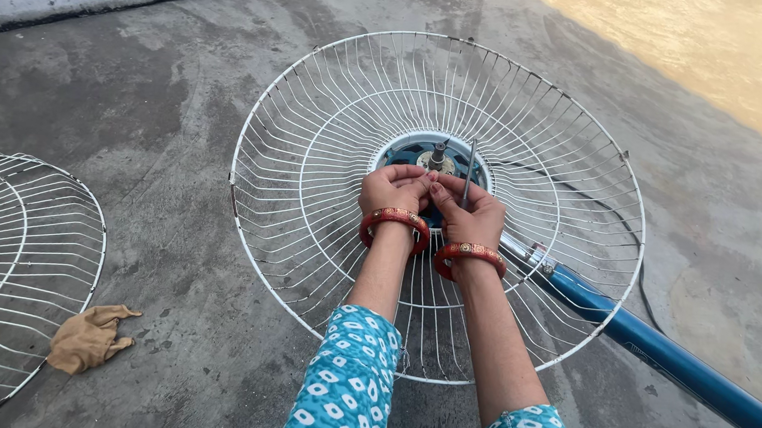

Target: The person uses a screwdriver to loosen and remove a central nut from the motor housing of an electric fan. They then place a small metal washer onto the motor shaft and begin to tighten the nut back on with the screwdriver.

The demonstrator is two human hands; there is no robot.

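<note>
Over at nine o'clock lies a second wire guard [5, 275], a tan rag [88, 338] crumpled beside it on the concrete floor [180, 117].

The wire guard [332, 147] rises all around the hub [435, 159], so the hands [432, 200] pass only from above, beside the thin rod [469, 171].

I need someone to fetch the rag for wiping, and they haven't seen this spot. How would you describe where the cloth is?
Start at the big white wire fan guard that both hands work in, then look left to the second, loose guard lying on the concrete floor. The cloth lies crumpled by that guard's lower right rim: tan and soft, the only thing there not wire.
</note>
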